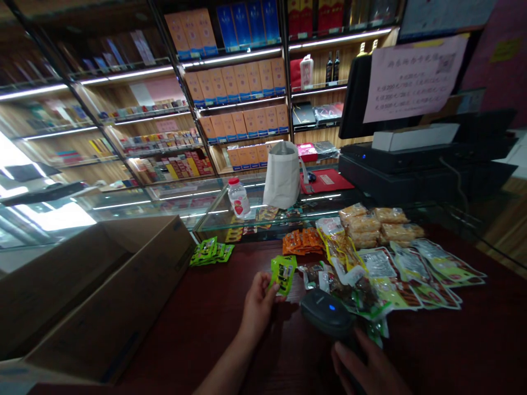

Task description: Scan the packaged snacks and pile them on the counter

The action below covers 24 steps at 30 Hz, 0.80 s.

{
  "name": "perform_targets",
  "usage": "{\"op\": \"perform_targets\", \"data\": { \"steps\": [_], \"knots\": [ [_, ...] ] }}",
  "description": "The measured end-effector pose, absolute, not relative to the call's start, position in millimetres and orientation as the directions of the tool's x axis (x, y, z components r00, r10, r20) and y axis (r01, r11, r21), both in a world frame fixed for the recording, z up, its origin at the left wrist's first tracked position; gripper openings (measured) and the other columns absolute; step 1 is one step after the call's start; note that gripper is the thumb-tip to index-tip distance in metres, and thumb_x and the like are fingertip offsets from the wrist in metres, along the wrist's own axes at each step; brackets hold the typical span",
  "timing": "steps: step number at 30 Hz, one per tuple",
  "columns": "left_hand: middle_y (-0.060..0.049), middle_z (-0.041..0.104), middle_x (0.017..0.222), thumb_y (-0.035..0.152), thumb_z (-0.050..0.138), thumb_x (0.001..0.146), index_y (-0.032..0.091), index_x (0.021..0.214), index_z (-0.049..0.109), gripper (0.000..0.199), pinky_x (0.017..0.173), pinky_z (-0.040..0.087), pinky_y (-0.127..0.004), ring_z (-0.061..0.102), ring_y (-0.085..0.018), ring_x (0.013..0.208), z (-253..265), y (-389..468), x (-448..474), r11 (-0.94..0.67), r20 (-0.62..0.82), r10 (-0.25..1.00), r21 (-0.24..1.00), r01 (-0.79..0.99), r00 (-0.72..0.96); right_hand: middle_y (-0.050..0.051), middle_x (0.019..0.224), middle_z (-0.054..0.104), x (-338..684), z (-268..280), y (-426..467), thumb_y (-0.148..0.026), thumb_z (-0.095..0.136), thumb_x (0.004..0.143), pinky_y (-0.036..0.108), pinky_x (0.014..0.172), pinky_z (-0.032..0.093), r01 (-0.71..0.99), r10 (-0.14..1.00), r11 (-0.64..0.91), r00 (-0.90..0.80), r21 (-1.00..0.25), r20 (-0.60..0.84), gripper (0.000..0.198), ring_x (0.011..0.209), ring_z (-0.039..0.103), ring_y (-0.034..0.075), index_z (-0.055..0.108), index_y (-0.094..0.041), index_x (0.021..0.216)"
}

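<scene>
Pinched in my left hand [260,300] is a small green snack packet [284,272], held up over the dark red counter. My right hand [366,362] wraps around the handle of a black barcode scanner [327,311], which has a blue light on top; its head points toward the packet. A small pile of similar green packets [209,251] lies to the left, beside the box. Orange packets [302,241] lie just beyond my left hand. Clear bags of dark food [329,280] lie behind the scanner, which partly hides them.
A cardboard box [119,296] stands open on the left. To the right lie yellowish packs [370,225] and flat snack bags [411,269]. Behind are a red-capped bottle [239,198], a white bag [282,175], a monitor [354,99] and shelves of boxes [239,82].
</scene>
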<state>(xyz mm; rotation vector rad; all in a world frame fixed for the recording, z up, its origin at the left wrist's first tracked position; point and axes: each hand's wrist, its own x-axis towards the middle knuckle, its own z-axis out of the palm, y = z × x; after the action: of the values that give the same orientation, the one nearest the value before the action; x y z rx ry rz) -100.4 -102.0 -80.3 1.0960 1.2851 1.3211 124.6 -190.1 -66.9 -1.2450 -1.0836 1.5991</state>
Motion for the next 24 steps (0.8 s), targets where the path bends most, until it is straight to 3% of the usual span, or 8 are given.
{"op": "perform_targets", "data": {
  "steps": [3, 10, 18, 24],
  "knots": [
    [0.003, 0.065, 0.081, 0.048, 0.079, 0.067, 0.023, 0.082, 0.047, 0.043, 0.065, 0.055, -0.027, 0.066, -0.016, 0.075, -87, -104, -97, 0.041, -0.061, 0.989, 0.989, -0.145, -0.135, -0.001, 0.057, 0.059, 122, -61, -189, -0.078, 0.062, 0.071, 0.025, 0.039, 0.037, -0.077, 0.948, -0.284, -0.175, -0.956, -0.268, 0.060, 0.041, 0.048, 0.014, 0.068, -0.023, 0.092],
    [0.005, 0.066, 0.067, 0.051, 0.077, 0.070, 0.022, 0.085, 0.047, 0.045, 0.055, 0.051, -0.022, 0.062, -0.012, 0.057, -89, -110, -96, 0.055, -0.076, 0.989, 0.985, -0.161, -0.127, -0.005, 0.053, 0.054, 117, -59, -179, -0.078, 0.055, 0.079, 0.022, 0.043, 0.039, 0.005, 0.942, -0.210, -0.266, -0.978, -0.204, 0.057, 0.041, 0.048, 0.011, 0.059, -0.021, 0.076],
    [0.004, 0.067, 0.069, 0.050, 0.079, 0.069, 0.021, 0.084, 0.049, 0.044, 0.052, 0.051, -0.020, 0.061, -0.011, 0.058, -82, -112, -96, -0.018, -0.020, 0.986, 0.976, -0.218, -0.168, -0.005, 0.054, 0.054, 110, -56, -173, -0.085, 0.053, 0.072, 0.022, 0.041, 0.037, 0.041, 0.953, -0.204, -0.223, -0.978, -0.207, 0.065, 0.039, 0.045, 0.009, 0.056, -0.020, 0.074],
    [0.000, 0.071, 0.076, 0.047, 0.080, 0.069, 0.017, 0.090, 0.062, 0.040, 0.051, 0.048, -0.019, 0.058, -0.009, 0.057, -80, -111, -98, -0.033, -0.009, 0.978, 0.980, -0.196, -0.210, -0.005, 0.054, 0.054, 114, -52, -172, -0.081, 0.054, 0.075, 0.022, 0.041, 0.037, 0.032, 0.964, -0.183, -0.193, -0.983, -0.186, 0.060, 0.040, 0.047, 0.010, 0.055, -0.021, 0.074]
  ]
}}
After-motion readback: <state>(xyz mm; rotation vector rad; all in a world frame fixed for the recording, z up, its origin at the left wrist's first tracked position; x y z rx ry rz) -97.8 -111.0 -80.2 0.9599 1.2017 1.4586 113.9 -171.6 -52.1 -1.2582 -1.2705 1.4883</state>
